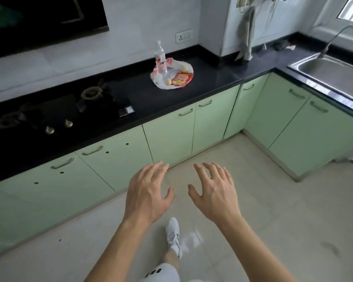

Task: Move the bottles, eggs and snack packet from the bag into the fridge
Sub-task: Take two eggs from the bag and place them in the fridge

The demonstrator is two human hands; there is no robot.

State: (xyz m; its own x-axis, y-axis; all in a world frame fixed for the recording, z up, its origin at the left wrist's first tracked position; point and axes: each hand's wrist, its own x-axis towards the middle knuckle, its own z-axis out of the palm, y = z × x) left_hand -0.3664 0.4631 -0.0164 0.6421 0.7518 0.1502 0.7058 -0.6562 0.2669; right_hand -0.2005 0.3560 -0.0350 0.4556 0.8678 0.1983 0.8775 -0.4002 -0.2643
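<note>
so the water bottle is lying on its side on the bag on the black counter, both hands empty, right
Not quite. In the head view the water bottle stands upright, cap up, on the bag on the black counter; it is not lying on its side. The rest holds: the left hand and the right hand are both empty, fingers spread.

1. A black desk (216,76) runs along the wall and turns a corner to the right.
2. A gas hob (55,110) sits in the desk at the left, with two knobs (58,126) at its front edge.
3. A steel sink (332,74) with a curved tap (334,39) lies at the far right.
4. Pale green cabinet doors (169,137) stand below.
5. A wall socket (183,36) is above the desk; what hangs beside the corner looks like cloth (248,37).
</note>
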